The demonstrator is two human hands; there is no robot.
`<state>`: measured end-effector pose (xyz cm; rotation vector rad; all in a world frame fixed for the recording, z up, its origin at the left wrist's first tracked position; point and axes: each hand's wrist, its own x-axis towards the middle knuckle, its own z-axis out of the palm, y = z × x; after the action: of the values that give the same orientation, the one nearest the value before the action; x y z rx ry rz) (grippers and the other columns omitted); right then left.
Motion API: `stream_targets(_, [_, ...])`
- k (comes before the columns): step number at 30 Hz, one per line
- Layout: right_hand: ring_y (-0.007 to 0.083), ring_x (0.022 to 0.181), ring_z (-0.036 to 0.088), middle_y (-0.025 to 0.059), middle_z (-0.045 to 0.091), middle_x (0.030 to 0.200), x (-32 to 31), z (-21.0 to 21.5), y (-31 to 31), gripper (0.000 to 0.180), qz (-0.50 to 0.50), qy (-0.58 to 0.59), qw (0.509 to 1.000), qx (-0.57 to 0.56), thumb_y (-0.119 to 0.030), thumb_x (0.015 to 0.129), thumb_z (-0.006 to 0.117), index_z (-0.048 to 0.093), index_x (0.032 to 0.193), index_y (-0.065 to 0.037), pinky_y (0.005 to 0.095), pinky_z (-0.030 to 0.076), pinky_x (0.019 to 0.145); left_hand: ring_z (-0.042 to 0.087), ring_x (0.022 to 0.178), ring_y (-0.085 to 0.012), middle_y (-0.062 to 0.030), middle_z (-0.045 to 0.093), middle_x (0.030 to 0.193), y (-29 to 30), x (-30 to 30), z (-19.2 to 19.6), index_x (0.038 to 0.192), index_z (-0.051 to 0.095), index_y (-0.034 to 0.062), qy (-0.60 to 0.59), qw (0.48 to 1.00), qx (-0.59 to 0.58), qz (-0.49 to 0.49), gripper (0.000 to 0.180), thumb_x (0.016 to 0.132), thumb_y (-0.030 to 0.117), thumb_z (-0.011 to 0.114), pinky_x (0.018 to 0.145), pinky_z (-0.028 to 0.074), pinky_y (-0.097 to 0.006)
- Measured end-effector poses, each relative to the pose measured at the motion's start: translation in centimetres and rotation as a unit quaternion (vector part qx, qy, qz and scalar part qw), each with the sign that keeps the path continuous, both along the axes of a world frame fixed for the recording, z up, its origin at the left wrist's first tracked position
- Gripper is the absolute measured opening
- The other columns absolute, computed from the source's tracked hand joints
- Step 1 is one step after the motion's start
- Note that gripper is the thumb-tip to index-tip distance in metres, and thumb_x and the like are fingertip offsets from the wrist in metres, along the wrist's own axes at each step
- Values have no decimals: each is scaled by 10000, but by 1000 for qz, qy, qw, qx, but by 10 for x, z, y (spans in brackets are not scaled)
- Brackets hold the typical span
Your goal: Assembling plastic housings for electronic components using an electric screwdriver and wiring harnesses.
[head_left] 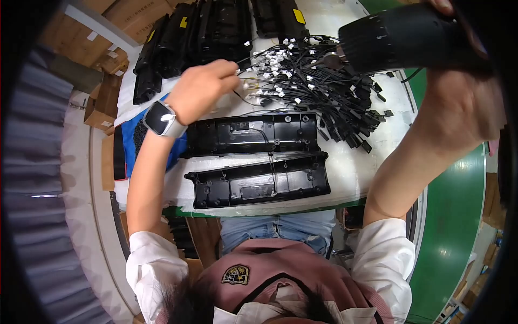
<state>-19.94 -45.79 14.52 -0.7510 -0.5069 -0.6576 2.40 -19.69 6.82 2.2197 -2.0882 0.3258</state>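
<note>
My left hand (208, 86), with a watch on its wrist, is closed at the left edge of a pile of black cables (324, 86) with white connectors. Its fingertips are pressed together beside a thin cable; what they pinch is too small to make out. High on the right, my right hand (458, 100) wraps round a thick black cylindrical power tool (404, 39), close to the camera. A metal piece shows below the tool's left end. Nearer me lie two long black plastic housings (216, 135), open side up, with thin cables across them.
Several more black housings (221, 32), some with yellow labels, are stacked at the back left. A blue bag or cloth (129, 143) with small black pieces lies left of the trays. Cardboard boxes (102, 108) stand beyond the white-covered table. A green surface (448, 216) runs along the right.
</note>
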Motion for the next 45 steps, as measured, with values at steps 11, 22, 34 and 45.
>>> stream_targets(11, [122, 575, 454, 10, 463, 695, -27, -19, -53, 364, 20, -6, 1000, 1, -192, 810, 647, 468, 1050, 14, 313, 341, 715, 622, 764, -277, -78, 589, 846, 41, 5, -24, 883, 672, 78, 112, 987, -14, 110, 87, 796, 75, 673, 658, 508, -375])
stream_targets(22, [121, 572, 457, 8, 468, 696, -107, -100, -344, 381, 78, 68, 995, 16, -202, 810, 655, 467, 1064, 11, 314, 340, 710, 689, 724, -305, -150, 692, 765, 15, 1, -50, 881, 698, 18, 188, 961, -73, 188, 189, 767, 167, 723, 669, 549, -366])
stream_targets(34, [120, 568, 460, 7, 473, 697, -108, -86, -347, 401, 75, 70, 995, -9, -213, 810, 665, 465, 1079, 7, 315, 339, 705, 653, 826, -152, -73, 696, 891, 74, -41, 39, 1047, 696, -4, 11, 859, -492, 143, 190, 860, -11, 664, 741, 506, -264])
stream_targets(45, [120, 564, 462, 5, 477, 698, -41, -24, 10, 419, 56, 100, 992, -56, -223, 810, 674, 464, 1093, 4, 316, 338, 701, 625, 658, -219, -110, 686, 778, 102, -135, 25, 884, 713, -22, 313, 927, -176, 110, 157, 729, -18, 738, 615, 483, -283])
